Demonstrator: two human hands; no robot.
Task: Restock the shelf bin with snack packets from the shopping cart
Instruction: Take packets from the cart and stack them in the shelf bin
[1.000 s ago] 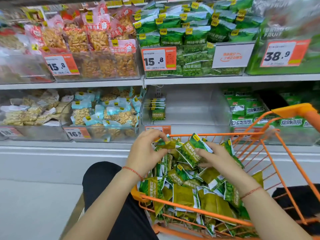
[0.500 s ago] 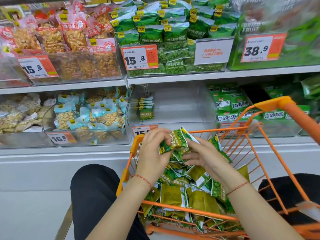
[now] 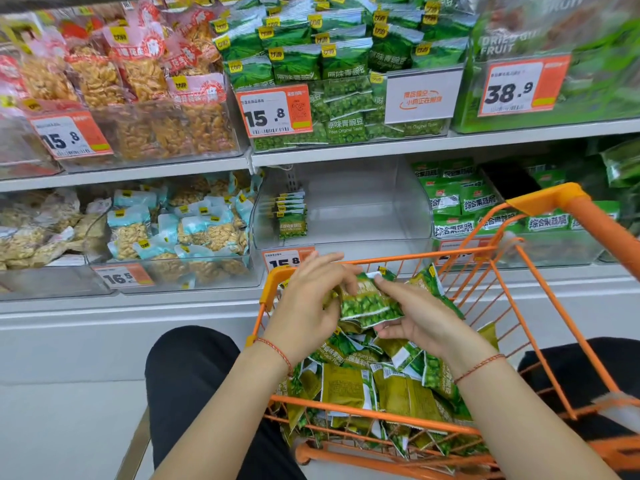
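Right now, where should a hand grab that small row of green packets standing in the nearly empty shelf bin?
Probably pinch the packet row across its front and back faces, coming in from the bin's open front. The packets stand upright against the left wall, so that side looks blocked.

The person is wearing no sleeves that are showing: both forearms are bare from the lower edge of the view up to the hands. The left hand [image 3: 310, 308] and the right hand [image 3: 420, 318] are wearing no gloves and no rings that can be seen. A thin red string bracelet [image 3: 277, 351] is circling the left wrist, and a similar red string bracelet [image 3: 479, 367] is circling the right wrist. Black trousers [image 3: 194, 382] are covering the left leg, and the same black cloth is showing at the right side.
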